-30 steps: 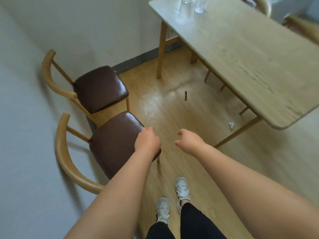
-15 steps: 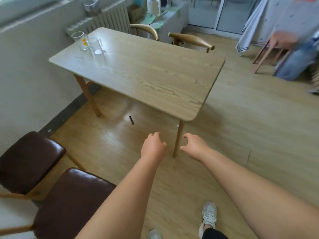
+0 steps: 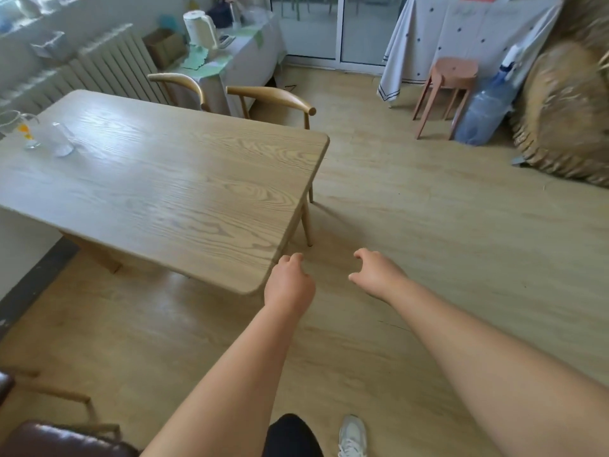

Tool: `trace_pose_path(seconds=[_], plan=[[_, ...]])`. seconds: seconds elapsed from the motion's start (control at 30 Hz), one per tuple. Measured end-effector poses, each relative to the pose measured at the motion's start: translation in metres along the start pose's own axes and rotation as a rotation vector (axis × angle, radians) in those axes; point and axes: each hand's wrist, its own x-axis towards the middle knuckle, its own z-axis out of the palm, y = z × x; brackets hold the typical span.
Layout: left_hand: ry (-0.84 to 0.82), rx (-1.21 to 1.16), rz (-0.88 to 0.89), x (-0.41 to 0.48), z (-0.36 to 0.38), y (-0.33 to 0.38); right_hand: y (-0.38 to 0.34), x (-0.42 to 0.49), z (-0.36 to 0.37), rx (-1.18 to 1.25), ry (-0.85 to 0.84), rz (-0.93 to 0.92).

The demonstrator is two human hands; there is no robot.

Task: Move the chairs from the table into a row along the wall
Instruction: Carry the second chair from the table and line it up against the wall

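A light wooden table [image 3: 171,192] fills the left middle. Behind its far side stand two chairs with curved wooden backs, one at the left [image 3: 179,82] and one at the right [image 3: 273,95]; their seats are hidden by the table. At the bottom left a brown-seated chair [image 3: 62,438] shows at the frame edge, and a sliver of another [image 3: 5,385] above it. My left hand [image 3: 288,285] hovers by the table's near right corner, fingers loosely curled, holding nothing. My right hand [image 3: 375,272] hangs beside it over the floor, fingers apart and empty.
Two glasses [image 3: 49,136] stand on the table's left end. A radiator [image 3: 108,65] lines the left wall, with a cloth-covered side table and kettle [image 3: 197,28] beyond. At the right are an orange stool [image 3: 445,90], a water jug [image 3: 484,110] and a straw heap [image 3: 566,107].
My view has swung right and up, away from the two chairs by the wall toward the table and the room. Both hands stayed out in front, empty.
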Motion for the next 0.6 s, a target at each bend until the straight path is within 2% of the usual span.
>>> trace_pose_path(seconds=[0.23,0.6], plan=[[0.001,0.025,0.034,0.076,0.003,0.043,0.009,0.076,-0.051,0.011,0.0,0.001],[-0.045,0.023,0.074,0.278,-0.027,0.112,-0.021,0.247,-0.155,0.025,0.043,0.053]])
